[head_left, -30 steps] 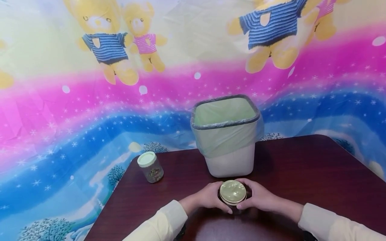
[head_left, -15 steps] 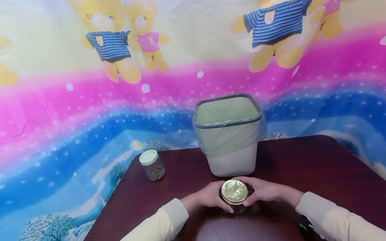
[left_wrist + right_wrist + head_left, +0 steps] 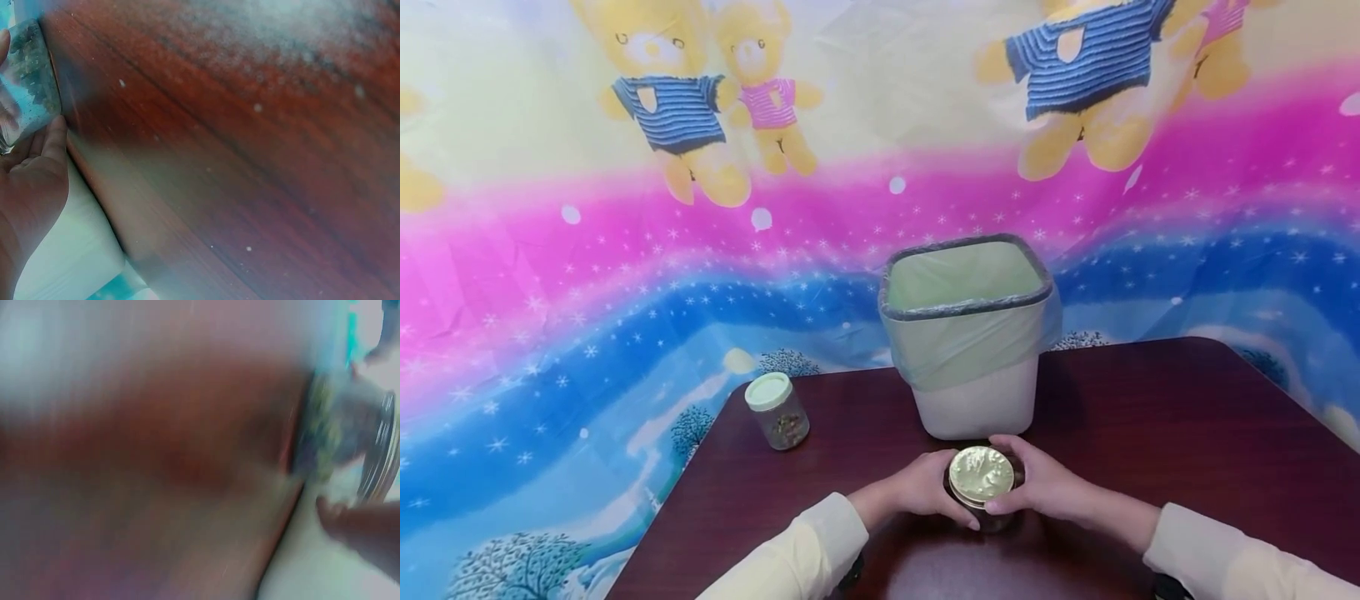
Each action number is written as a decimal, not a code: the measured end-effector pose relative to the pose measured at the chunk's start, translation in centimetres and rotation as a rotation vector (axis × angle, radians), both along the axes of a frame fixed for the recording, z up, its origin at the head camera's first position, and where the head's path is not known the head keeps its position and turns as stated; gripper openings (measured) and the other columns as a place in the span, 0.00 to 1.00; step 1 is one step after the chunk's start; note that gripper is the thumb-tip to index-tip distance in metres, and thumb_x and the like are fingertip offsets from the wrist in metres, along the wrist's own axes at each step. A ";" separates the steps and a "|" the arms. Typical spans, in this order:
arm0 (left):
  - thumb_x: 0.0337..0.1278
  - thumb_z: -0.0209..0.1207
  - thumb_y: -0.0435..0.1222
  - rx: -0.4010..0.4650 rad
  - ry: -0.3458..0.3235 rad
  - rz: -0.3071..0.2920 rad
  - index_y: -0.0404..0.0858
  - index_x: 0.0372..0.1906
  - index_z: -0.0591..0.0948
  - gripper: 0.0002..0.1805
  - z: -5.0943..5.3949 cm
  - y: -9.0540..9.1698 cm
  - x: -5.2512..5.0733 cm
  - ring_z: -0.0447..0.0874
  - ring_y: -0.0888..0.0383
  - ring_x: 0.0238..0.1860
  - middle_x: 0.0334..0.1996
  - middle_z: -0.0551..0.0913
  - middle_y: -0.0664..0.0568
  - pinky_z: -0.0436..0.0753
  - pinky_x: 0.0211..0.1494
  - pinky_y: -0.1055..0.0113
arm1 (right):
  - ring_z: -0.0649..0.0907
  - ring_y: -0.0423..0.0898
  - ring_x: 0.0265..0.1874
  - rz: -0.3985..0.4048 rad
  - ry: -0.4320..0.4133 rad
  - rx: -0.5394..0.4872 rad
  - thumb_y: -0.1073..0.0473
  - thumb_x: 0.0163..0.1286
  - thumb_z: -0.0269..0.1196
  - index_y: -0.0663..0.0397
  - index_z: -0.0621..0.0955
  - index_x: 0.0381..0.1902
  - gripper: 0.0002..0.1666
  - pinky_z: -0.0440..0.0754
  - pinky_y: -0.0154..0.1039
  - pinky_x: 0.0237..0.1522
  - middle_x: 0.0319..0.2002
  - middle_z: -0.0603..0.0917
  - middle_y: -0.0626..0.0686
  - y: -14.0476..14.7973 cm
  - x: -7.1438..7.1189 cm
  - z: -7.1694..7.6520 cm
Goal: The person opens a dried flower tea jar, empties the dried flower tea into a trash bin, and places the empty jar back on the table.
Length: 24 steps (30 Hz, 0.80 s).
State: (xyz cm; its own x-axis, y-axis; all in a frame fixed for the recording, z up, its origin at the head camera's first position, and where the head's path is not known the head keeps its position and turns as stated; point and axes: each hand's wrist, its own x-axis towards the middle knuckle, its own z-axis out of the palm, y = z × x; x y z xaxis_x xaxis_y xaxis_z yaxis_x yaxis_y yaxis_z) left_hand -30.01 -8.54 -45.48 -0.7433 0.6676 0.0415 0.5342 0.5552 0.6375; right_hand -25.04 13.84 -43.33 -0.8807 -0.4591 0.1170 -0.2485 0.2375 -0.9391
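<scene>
Gold-lidded jar [image 3: 981, 482] stands on the bench [image 3: 850, 450] in front of the lined bin [image 3: 973, 408]; I see left hand [image 3: 923, 487] and right hand [image 3: 1047, 483] both grasping it, fingers curled around opposite sides.

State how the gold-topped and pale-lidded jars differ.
The gold-topped jar has a shiny top, the pale-lidded jar a dull one. The gold-topped jar is between left hand and right hand; the pale-lidded jar stands apart. Both have clear sides.

Bear-printed sheeting [image 3: 865, 108] is hung behind a dark red-brown table [image 3: 1150, 408]; light is reflected by its near surface.
</scene>
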 end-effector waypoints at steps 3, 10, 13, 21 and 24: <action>0.26 0.82 0.44 -0.002 -0.006 0.005 0.45 0.52 0.78 0.39 0.0 0.0 0.0 0.76 0.72 0.42 0.40 0.78 0.69 0.75 0.49 0.76 | 0.78 0.58 0.52 -0.180 0.008 0.059 0.62 0.41 0.80 0.77 0.61 0.62 0.56 0.77 0.41 0.48 0.54 0.76 0.66 -1.1 1.2 -0.2; 0.26 0.81 0.46 -0.018 0.017 -0.004 0.46 0.53 0.78 0.39 -0.1 0.1 0.0 0.76 0.73 0.42 0.40 0.78 0.70 0.74 0.49 0.77 | 0.77 0.53 0.51 -0.361 0.053 0.120 0.60 0.34 0.83 0.72 0.66 0.56 0.54 0.72 0.47 0.53 0.50 0.78 0.61 -2.5 2.5 -0.6; 0.26 0.81 0.45 -0.017 0.007 -0.012 0.46 0.53 0.78 0.39 -0.1 0.2 0.0 0.76 0.73 0.42 0.41 0.78 0.69 0.74 0.49 0.77 | 0.78 0.53 0.49 -0.373 0.060 0.120 0.62 0.34 0.83 0.71 0.67 0.56 0.52 0.73 0.47 0.52 0.48 0.79 0.60 -2.6 2.5 -0.6; 0.27 0.81 0.44 -0.004 -0.021 -0.019 0.46 0.53 0.78 0.38 0.1 0.1 0.0 0.76 0.73 0.42 0.41 0.78 0.70 0.74 0.49 0.76 | 0.78 0.56 0.52 -0.238 0.017 0.062 0.65 0.39 0.80 0.74 0.67 0.59 0.51 0.77 0.40 0.48 0.51 0.78 0.61 -1.4 1.8 -0.5; 0.27 0.81 0.45 -0.010 -0.014 -0.015 0.46 0.53 0.78 0.38 0.1 0.0 0.0 0.76 0.73 0.42 0.40 0.78 0.70 0.74 0.49 0.77 | 0.76 0.61 0.55 -0.124 0.001 0.002 0.67 0.43 0.78 0.76 0.64 0.61 0.50 0.78 0.35 0.47 0.54 0.76 0.64 -0.8 1.3 -0.6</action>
State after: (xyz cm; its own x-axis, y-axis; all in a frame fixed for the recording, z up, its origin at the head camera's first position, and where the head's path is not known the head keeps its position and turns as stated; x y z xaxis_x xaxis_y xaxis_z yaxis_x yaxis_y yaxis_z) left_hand -30.03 -8.49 -45.43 -0.7338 0.6789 0.0242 0.5333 0.5536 0.6395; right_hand -23.78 13.01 -43.91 -0.9305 -0.3470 0.1170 -0.2179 0.2678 -0.9385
